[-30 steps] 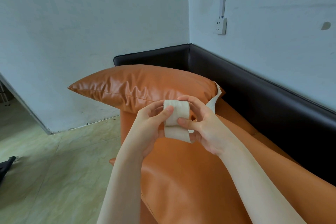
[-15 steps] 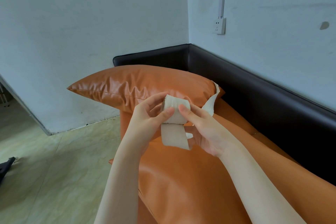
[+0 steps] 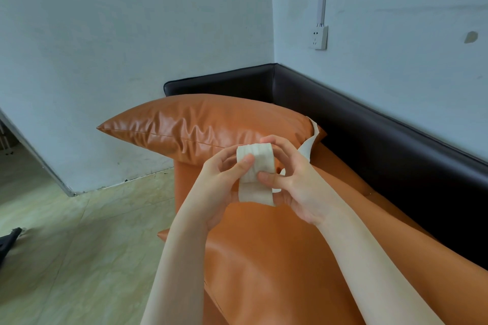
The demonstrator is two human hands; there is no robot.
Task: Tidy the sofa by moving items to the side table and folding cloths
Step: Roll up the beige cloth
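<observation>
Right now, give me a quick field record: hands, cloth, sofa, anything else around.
left hand: grips the cloth, thumb on its front
right hand: pinches the cloth from the other side
cloth: cream strip, partly rolled, held above the seat; its tail trails back past the pillow
pillow: orange, lying at the sofa's end
sofa: orange seat, black back
socket: on the wall above

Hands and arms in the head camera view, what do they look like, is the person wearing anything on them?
Both forearms are bare as far as the frame shows: no sleeves, gloves, watch or bracelet. The left hand and right hand show no rings on the visible fingers. Nails are short and look unpainted.
</observation>
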